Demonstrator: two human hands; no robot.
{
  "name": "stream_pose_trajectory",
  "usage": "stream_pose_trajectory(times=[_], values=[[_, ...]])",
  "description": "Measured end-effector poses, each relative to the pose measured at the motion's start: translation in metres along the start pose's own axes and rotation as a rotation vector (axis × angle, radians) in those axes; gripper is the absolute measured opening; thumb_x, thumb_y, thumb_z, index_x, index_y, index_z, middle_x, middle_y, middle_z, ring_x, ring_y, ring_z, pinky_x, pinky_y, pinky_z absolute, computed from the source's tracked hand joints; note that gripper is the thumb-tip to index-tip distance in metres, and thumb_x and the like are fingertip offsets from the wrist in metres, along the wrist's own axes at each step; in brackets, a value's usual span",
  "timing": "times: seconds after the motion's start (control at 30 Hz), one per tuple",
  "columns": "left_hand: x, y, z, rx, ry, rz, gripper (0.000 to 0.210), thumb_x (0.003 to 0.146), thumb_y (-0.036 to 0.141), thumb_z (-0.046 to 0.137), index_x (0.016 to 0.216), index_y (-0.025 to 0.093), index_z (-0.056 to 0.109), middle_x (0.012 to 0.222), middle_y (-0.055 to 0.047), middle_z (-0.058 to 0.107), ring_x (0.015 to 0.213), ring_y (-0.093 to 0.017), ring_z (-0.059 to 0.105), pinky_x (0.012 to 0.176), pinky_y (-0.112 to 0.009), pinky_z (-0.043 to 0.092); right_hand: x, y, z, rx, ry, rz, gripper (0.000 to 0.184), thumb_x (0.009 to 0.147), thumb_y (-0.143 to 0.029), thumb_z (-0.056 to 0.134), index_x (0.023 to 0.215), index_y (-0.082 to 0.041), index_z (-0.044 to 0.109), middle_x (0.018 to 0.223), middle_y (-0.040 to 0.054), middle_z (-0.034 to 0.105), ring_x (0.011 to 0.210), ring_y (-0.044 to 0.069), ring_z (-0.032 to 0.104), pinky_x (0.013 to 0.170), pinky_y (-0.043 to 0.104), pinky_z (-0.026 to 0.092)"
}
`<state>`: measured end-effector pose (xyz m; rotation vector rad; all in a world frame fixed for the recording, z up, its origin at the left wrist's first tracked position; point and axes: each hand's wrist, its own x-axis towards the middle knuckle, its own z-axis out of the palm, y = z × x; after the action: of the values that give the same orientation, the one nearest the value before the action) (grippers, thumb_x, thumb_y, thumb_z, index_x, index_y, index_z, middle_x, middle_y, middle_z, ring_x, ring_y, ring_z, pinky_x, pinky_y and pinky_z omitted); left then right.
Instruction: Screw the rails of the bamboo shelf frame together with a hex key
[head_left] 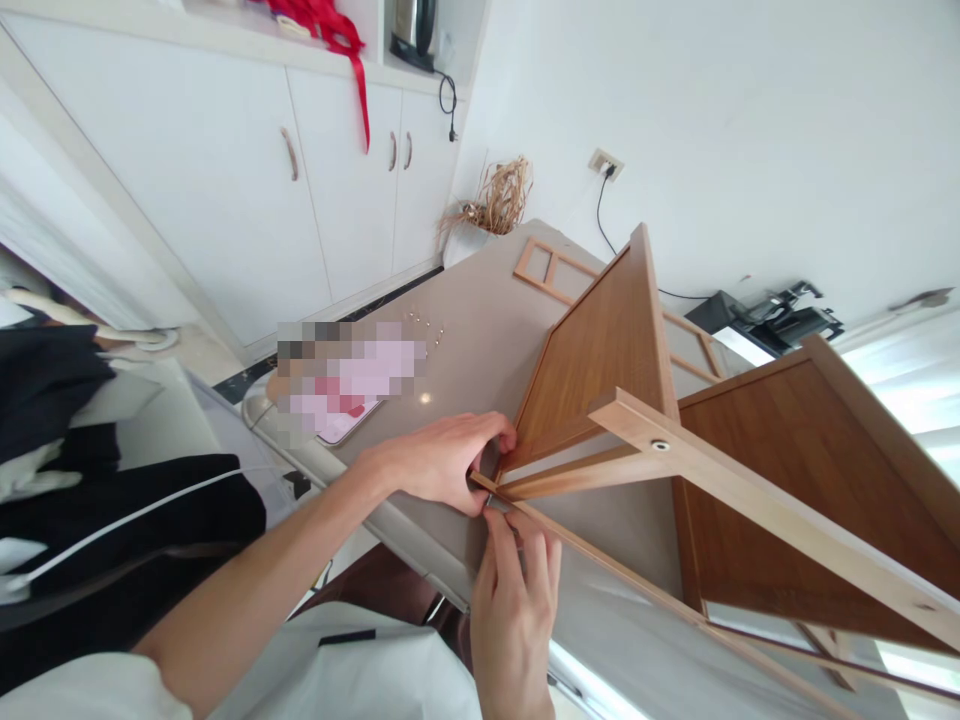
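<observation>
Left hand (444, 462): holding slim light-brown wooden rail (600, 555)
Right hand (517, 590): just beside, grip unclear
Beige worktop's (472, 320) near edge: likely fitting; next needs steadiness

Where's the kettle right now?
At the top of the head view, left of centre, the kettle stands on the shelf, right of the red ribbon.
</observation>
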<state>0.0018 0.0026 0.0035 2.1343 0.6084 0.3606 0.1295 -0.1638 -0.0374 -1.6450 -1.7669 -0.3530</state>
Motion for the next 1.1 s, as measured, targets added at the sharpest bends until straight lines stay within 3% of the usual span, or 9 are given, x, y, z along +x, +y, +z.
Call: stream_pose_trajectory(times=[0.67, 0.9, 1.1], values=[[-0.001, 0.001, -0.007, -0.048, -0.060, 0.013, 0.052, 0.071, 0.024, 0.077, 0.115, 0.025, 0.049, 0.110, -0.001, 0.063, 0.082, -0.016, 0.063, 0.071, -0.027, 0.046, 0.018, -0.001, -0.018, -0.091, -0.193, -0.066, 0.030, 0.103, -0.010, 0.043, 0.122, -0.016, 0.065, 0.108, 0.0118, 0.065, 0.100, 0.026, 0.058, 0.089, 0.042, 0.050], [-0.002, 0.001, -0.007, -0.034, -0.036, 0.060, 0.051, 0.070, 0.020, 0.075, 0.113, 0.024, 0.048, 0.111, -0.001, 0.064, 0.087, -0.018, 0.063, 0.076, -0.029, 0.047, 0.011, 0.009, -0.012, -0.096, -0.126, -0.105, 0.027, 0.101, -0.009, 0.051, 0.125, -0.014, 0.065, 0.107, 0.0116, 0.067, 0.098, 0.025, 0.060, 0.090, 0.039, 0.047], [-0.002, 0.000, -0.005, -0.032, -0.022, 0.050, 0.049, 0.069, 0.020, 0.071, 0.112, 0.024, 0.049, 0.109, -0.001, 0.064, 0.087, -0.019, 0.063, 0.076, -0.029, 0.048, 0.010, 0.010, -0.008, 0.021, -0.086, 0.041, 0.018, 0.103, -0.016, 0.055, 0.115, -0.019, 0.068, 0.102, 0.0077, 0.069, 0.094, 0.021, 0.062, 0.087, 0.037, 0.047]])
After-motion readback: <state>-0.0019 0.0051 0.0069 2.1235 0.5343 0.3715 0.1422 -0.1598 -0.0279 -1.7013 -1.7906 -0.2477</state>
